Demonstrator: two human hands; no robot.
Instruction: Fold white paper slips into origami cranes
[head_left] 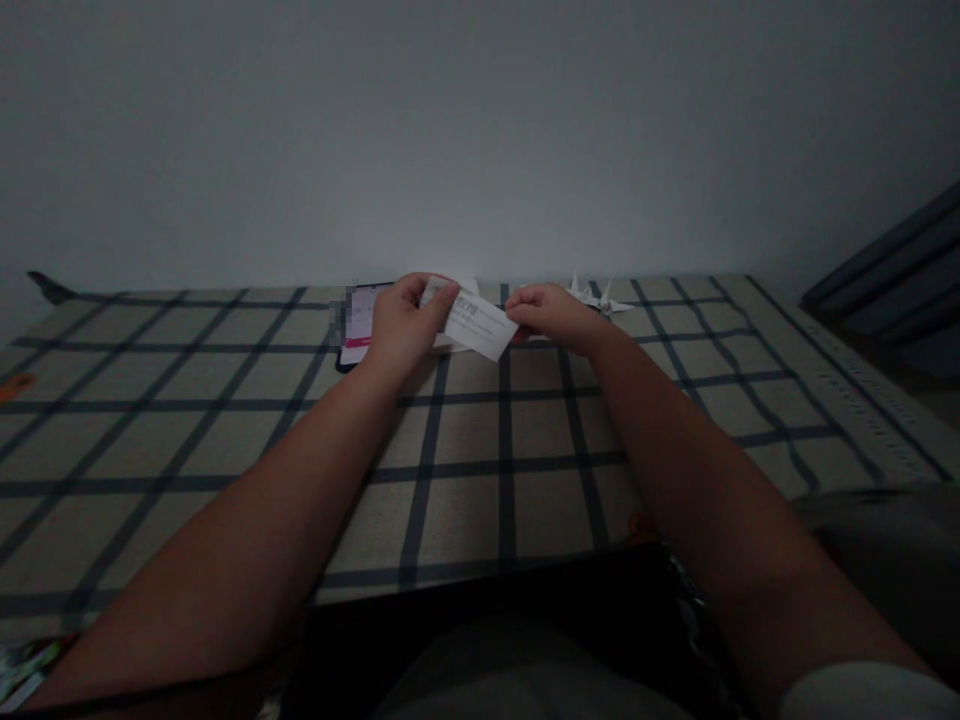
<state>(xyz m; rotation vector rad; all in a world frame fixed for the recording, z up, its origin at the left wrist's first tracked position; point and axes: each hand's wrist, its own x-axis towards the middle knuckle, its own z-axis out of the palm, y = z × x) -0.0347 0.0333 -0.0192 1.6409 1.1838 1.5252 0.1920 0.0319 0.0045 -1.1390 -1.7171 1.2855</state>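
Between my two hands a small white piece of paper (480,325) with grey printing is held up, tilted down to the right. My left hand (412,315) grips its left end, thumb on the printed face. At its right edge, the fingers of my right hand (551,312) pinch the paper. A phone (360,330) with a lit screen and a pink band lies just left of my left hand, partly covered by it. White folded paper cranes (600,297) sit right behind my right hand. Some white material behind the hands is mostly hidden.
A checked cloth (465,510) covers the table, which meets a plain wall (480,140) at the back. An orange object (16,386) lies at the far left edge. Dark ridged material (900,280) stands beyond the right edge.
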